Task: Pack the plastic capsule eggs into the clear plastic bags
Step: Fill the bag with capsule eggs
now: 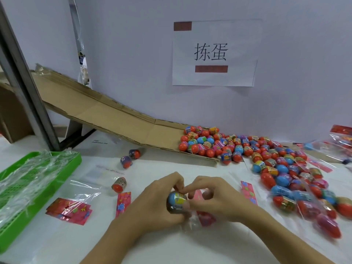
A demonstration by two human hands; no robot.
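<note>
the left hand [152, 202] grips a blue-topped plastic capsule egg [176, 199], which the right hand [213, 199] pinches at the mouth of a clear plastic bag [192, 223] (pink header) beneath both hands; the slick film could slip and the egg roll across the white table [171, 248].

Your surface [171, 248] is white. Far left on it sits a green tray [11, 221] w/ clear film over it. A cardboard ramp [114, 122] slopes down from the left; its low end rests on the surface, w/ a heap of capsule eggs [247, 149] spilling off it toward the right. Three stray eggs lie apart near centre-left: two [126, 162] close together just below the ramp, one [119, 184] nearer you. Flat clear bags w/ pink headers [70, 210] lie beside the tray. Filled bags [308, 204] lie at right.
</note>
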